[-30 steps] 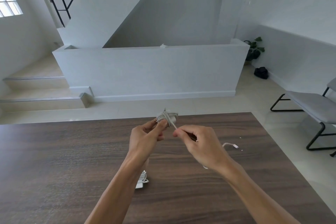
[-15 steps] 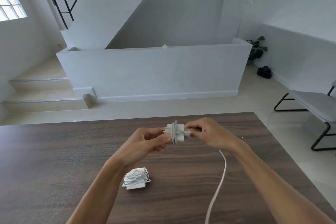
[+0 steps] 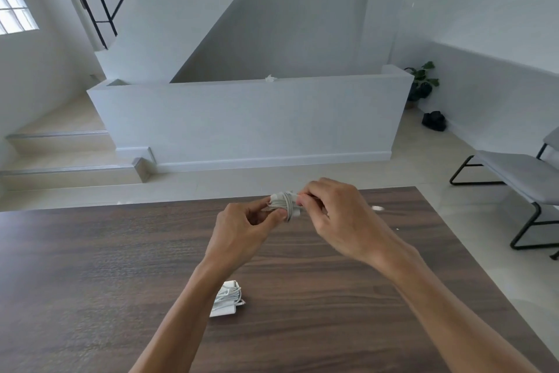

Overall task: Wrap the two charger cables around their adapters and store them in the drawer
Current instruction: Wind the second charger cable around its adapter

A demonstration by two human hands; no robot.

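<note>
While left hand (image 3: 242,230) pinches the adapter (image 3: 284,204) steady at 12 o'clock above tabletop (image 3: 90,266), right hand (image 3: 335,218) grips its cable end to finish wrapping; wrapped charger (image 3: 228,298) lies at 6 o'clock

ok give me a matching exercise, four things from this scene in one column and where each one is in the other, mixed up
Things:
1. wrapped charger
2. adapter being wrapped
3. potted plant
4. grey bench

Places:
A. on the floor right of the wooden table
B. lying on the table by the left forearm
C. in the far corner past the low wall
D. held above the table between the left hand and right hand

Pairs: 1-B, 2-D, 3-C, 4-A
</note>
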